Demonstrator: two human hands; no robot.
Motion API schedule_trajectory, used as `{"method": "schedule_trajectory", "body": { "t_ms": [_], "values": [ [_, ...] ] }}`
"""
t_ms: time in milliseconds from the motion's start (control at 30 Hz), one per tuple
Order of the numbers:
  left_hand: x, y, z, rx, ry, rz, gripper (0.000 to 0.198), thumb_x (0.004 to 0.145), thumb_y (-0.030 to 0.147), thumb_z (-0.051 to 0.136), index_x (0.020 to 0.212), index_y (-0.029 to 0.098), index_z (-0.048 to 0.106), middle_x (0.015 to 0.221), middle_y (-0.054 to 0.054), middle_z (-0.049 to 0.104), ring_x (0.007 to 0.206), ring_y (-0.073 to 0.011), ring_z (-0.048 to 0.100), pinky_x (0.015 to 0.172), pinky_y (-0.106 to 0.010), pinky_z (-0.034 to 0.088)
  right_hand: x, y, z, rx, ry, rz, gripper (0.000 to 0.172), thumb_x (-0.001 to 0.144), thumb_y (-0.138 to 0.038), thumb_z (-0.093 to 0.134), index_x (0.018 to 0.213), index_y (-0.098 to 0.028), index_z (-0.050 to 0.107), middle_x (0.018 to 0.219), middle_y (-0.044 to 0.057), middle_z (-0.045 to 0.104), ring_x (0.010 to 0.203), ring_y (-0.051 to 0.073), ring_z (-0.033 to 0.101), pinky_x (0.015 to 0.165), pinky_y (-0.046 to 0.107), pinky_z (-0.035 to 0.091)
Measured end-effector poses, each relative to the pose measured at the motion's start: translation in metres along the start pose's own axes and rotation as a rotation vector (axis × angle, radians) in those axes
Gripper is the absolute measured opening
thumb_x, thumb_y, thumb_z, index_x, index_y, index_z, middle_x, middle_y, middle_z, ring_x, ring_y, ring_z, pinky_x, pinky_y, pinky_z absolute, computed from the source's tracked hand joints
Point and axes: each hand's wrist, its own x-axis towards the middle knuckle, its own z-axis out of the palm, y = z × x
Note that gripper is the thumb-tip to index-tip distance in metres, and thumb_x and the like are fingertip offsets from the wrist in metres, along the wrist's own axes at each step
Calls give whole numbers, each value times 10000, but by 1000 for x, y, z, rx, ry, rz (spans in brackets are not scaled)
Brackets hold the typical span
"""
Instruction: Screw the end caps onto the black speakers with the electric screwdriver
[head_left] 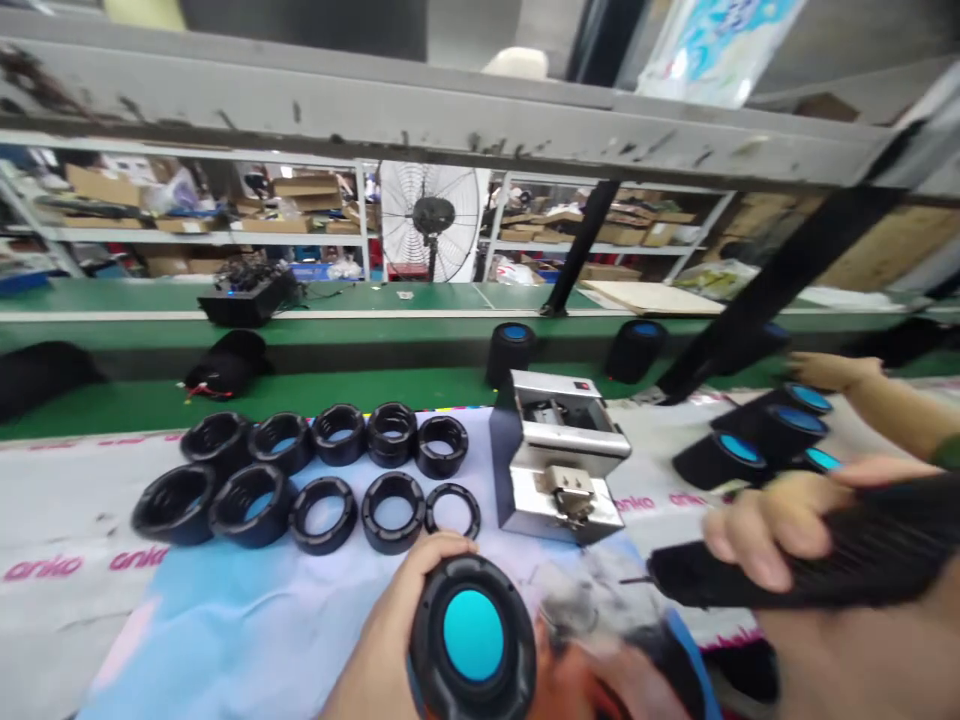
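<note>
Factory table point(225, 640) near edge: left hand point(390, 640) wraps a black speaker point(472, 640); right hand point(780, 530) grips a black power screwdriver point(825, 560); black rings point(315, 470) lined up beyond, metal box point(559, 460) beside.

Blurred object point(600, 620) beside speaker point(472, 635) (unidentifiable); forearm cut off.

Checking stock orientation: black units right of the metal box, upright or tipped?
Tipped. The units lie on their sides on the table, blue faces turned up and right.

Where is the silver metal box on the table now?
In the head view, the silver metal box stands at the centre of the table, right of the black rings and left of the blue-capped black cylinders.
</note>
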Motion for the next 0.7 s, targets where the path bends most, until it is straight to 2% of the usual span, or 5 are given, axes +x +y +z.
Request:
{"method": "schedule_trajectory", "body": {
  "t_ms": [100,233,400,600,700],
  "values": [
    [23,6,22,43,-121,-57,1063,526,403,1106,1439,288,572,1246,-97,748,1000,-330,764,872,-408,642,9,-2,30,199,-87,-52,649,658,-788,1024,879,-276,692,549,-44,603,398,170,506,426,277,482],
    [39,8,32,99,-112,13,1023,512,405,1101,1391,265,596,1207,-81,763,1031,-334,756,902,-395,619,24,11,52,243,-181,-143,652,775,-821,939,922,-242,679,575,-39,624,366,158,519,384,254,455],
    [44,12,28,25,-23,-138,772,728,589,1016,1332,257,668,1236,-95,809,1159,-368,771,1053,-448,607,31,30,52,209,-199,-166,622,851,-783,908,852,-206,676,565,-35,592,371,143,516,387,246,434],
    [58,35,31,-4,39,-145,341,971,541,834,1061,214,804,1058,-88,828,1082,-342,805,1046,-474,645,30,44,54,192,-223,-114,646,855,-753,922,760,-201,599,530,-20,573,351,139,509,353,230,414],
    [65,38,28,-7,46,-127,256,959,475,866,986,225,822,1062,-77,836,1134,-335,789,1126,-470,603,30,50,53,196,-245,-92,659,862,-761,910,717,-200,594,513,-15,560,352,140,508,359,234,412]
  ]
}}
